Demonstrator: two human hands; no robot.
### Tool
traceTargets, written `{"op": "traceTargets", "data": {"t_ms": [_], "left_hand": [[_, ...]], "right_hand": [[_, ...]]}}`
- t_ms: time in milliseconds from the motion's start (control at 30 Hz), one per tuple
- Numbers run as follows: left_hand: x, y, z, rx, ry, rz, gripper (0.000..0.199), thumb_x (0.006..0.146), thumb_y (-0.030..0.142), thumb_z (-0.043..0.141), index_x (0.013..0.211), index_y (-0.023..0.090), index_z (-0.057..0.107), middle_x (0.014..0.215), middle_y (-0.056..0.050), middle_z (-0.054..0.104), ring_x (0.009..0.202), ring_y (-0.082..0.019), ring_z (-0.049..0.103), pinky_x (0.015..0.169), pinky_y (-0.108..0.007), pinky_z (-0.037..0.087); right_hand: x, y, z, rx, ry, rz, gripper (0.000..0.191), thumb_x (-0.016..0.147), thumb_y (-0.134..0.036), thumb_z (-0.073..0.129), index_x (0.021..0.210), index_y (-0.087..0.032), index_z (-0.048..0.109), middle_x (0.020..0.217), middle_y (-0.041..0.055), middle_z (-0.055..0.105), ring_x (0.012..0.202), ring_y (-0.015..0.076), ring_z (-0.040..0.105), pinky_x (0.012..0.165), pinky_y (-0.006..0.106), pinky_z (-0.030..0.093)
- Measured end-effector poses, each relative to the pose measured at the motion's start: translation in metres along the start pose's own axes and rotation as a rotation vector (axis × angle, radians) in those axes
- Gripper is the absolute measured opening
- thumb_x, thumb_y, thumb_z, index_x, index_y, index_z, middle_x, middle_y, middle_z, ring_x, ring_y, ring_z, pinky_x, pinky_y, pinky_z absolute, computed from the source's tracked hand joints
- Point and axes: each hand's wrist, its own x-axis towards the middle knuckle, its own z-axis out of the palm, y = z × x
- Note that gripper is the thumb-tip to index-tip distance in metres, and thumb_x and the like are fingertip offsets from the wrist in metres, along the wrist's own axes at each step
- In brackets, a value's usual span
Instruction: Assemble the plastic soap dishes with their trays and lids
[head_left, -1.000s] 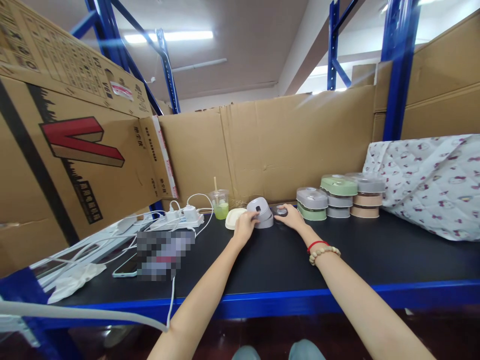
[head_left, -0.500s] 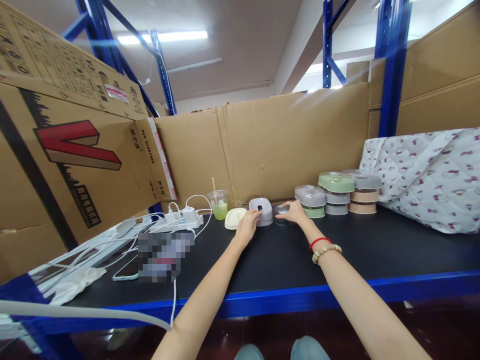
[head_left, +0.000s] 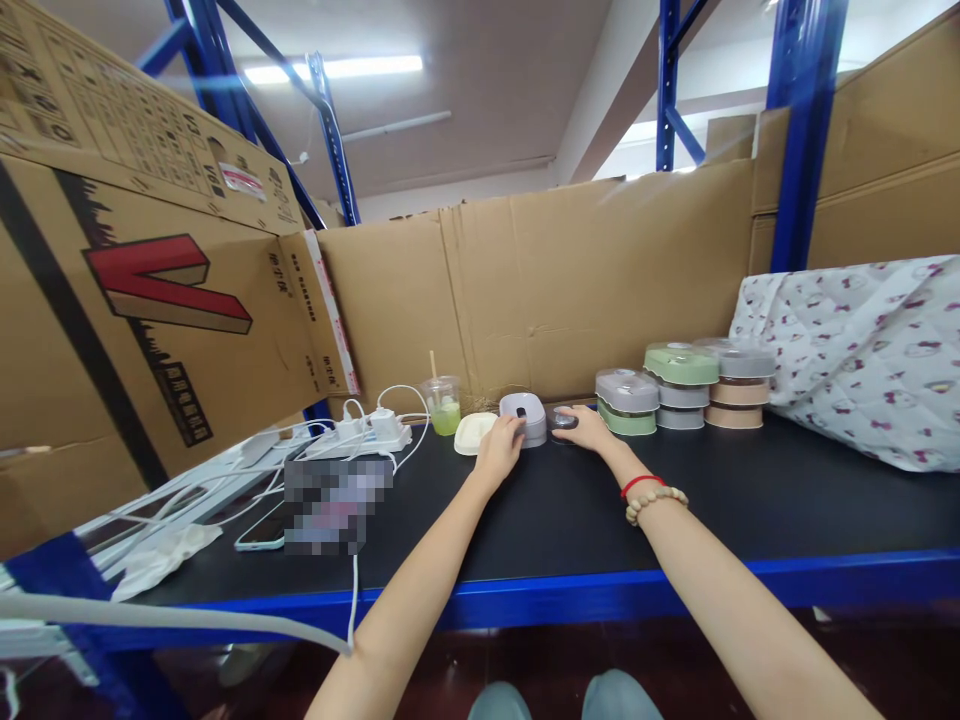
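Observation:
A pale grey plastic container (head_left: 529,412) with a dark slot in its top stands near the back of the black shelf. My left hand (head_left: 500,450) has its fingers bent against the container's front left side; the fingertips are partly hidden. Just left of it, a cream, rounded shallow piece (head_left: 471,433) lies partly behind that hand. To the right of the container, my right hand (head_left: 586,430) has thumb and fingers closed around the edge of a clear plastic lid (head_left: 562,420), which lies low at the shelf surface.
Stacked green, grey and peach containers (head_left: 682,390) stand right of my hands, beside a patterned quilted bag (head_left: 862,360). At left are a drink cup with a straw (head_left: 444,410), a power strip (head_left: 367,440), cables and a phone (head_left: 262,530). Cardboard (head_left: 600,270) closes the back.
My right hand's fingers have drawn in closer on the clear lid. The left hand stays by the grey container, its fingers slightly lower. The camera view has shifted a little.

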Motion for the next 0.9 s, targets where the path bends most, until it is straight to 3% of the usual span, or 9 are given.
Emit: {"op": "traceTargets", "data": {"t_ms": [233,367,467,567,667,900], "left_hand": [[0.001,-0.004,0.005,-0.029,0.078,0.043,0.031,0.078,0.013,0.051,0.108,0.019,0.057,0.111,-0.009,0.060,0.111,-0.022,0.054,0.098,-0.040,0.042],[0.000,0.001,0.000,-0.010,0.072,-0.001,0.033,0.079,0.014,0.047,0.110,0.017,0.057,0.115,-0.012,0.059,0.118,-0.024,0.051,0.101,-0.042,0.040],[-0.002,0.004,-0.003,0.027,0.134,-0.131,0.036,0.079,0.017,0.046,0.114,0.015,0.056,0.121,-0.014,0.057,0.126,-0.029,0.043,0.104,-0.045,0.035],[-0.005,0.002,-0.003,0.081,0.198,-0.361,0.043,0.080,0.026,0.046,0.120,0.012,0.053,0.128,-0.019,0.053,0.132,-0.037,0.033,0.104,-0.055,0.030],[-0.007,-0.006,0.000,0.098,0.153,-0.563,0.048,0.082,0.037,0.043,0.120,0.009,0.053,0.131,-0.024,0.050,0.133,-0.043,0.026,0.097,-0.062,0.032],[-0.004,-0.019,0.005,0.087,0.059,-0.605,0.049,0.082,0.041,0.037,0.116,0.012,0.057,0.132,-0.024,0.050,0.131,-0.042,0.034,0.101,-0.062,0.027]], "right_hand": [[0.003,0.004,0.003,0.011,0.052,-0.004,0.035,0.064,-0.027,0.072,0.099,-0.024,0.072,0.116,0.0059,0.065,0.110,0.0249,0.059,0.094,0.033,0.045],[0.004,0.003,0.001,0.040,0.115,0.008,0.035,0.065,-0.027,0.072,0.100,-0.023,0.071,0.119,0.0052,0.064,0.111,0.0238,0.058,0.093,0.031,0.046],[0.004,0.000,-0.001,0.071,0.163,0.039,0.039,0.064,-0.027,0.072,0.103,-0.020,0.070,0.118,0.0075,0.064,0.109,0.0238,0.059,0.091,0.031,0.047],[0.003,0.000,-0.003,0.071,0.161,0.039,0.045,0.061,-0.026,0.074,0.104,-0.018,0.069,0.111,0.0087,0.067,0.105,0.0242,0.061,0.089,0.031,0.048],[0.003,0.004,-0.003,0.035,0.135,0.045,0.049,0.056,-0.026,0.077,0.103,-0.016,0.070,0.106,0.0106,0.067,0.101,0.0245,0.063,0.087,0.031,0.049],[0.006,0.011,0.002,0.012,0.089,0.031,0.042,0.052,-0.024,0.078,0.093,-0.021,0.073,0.099,0.0079,0.067,0.091,0.0222,0.064,0.083,0.032,0.051]]}}
